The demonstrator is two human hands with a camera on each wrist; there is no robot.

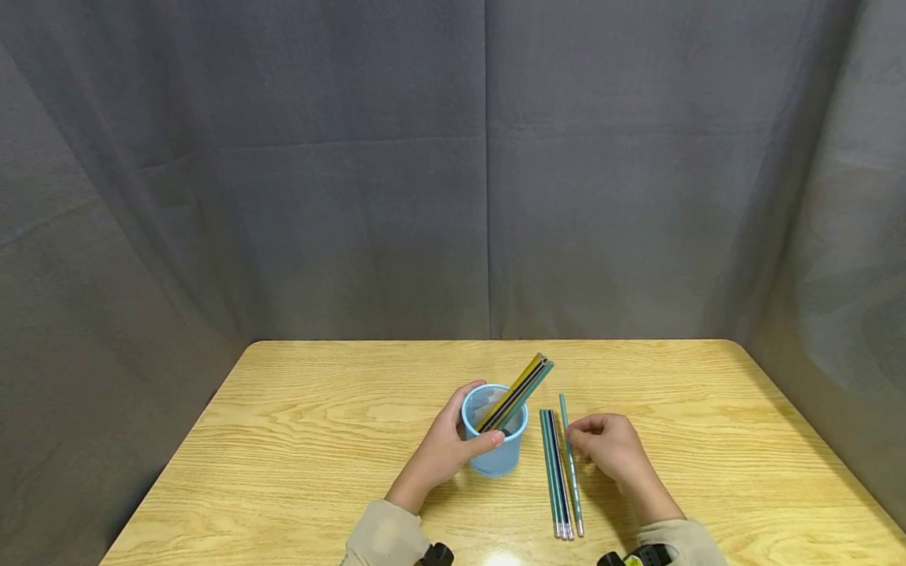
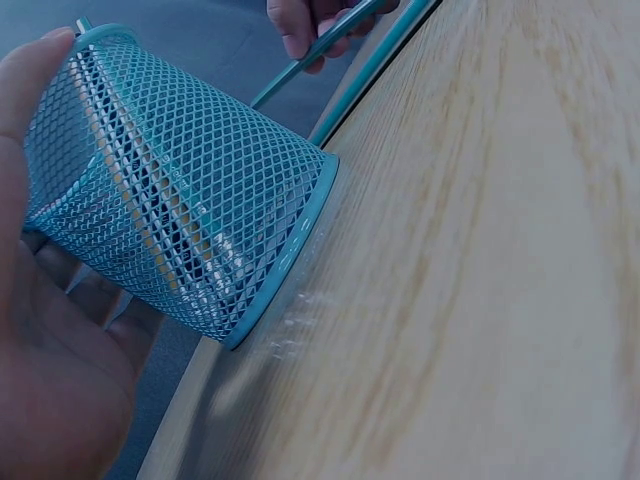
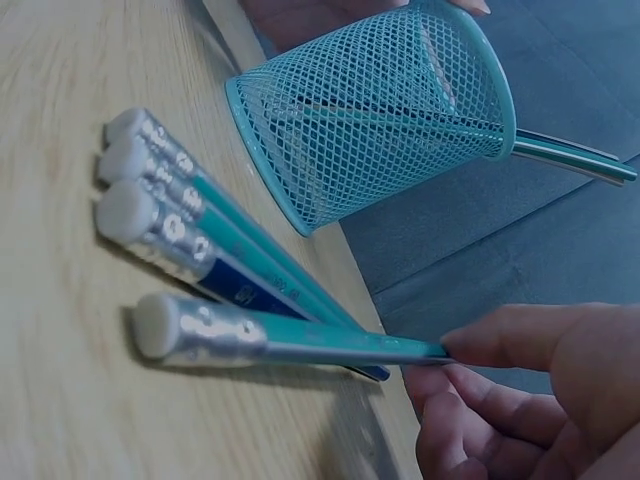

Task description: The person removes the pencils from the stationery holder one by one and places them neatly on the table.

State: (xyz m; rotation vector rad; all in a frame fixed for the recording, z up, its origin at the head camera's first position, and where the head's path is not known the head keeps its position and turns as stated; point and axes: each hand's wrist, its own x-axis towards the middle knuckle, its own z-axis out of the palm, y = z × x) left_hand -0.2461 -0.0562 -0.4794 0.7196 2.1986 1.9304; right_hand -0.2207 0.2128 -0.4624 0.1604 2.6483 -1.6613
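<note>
My left hand [image 1: 440, 454] grips a light blue mesh pencil cup [image 1: 495, 462], thumb over the near rim and fingers round the far side. The cup stands on the table, and a bunch of pencils [image 1: 525, 387], yellow, dark and green, leans out of it to the right. Between thumb and fingers, my right hand [image 1: 614, 450] pinches a green pencil [image 3: 300, 340]; its white eraser end is low by the tabletop. Just left of it lie two more green pencils and a dark blue pencil [image 3: 235, 285], side by side, eraser ends toward me.
The wooden table [image 1: 318, 440] has light grain and rounded far corners. Grey curtains [image 1: 368, 196] hang behind it and at both sides. Dark bands with devices [image 1: 640, 556] sit on the wrists below beige sleeves [image 1: 388, 534].
</note>
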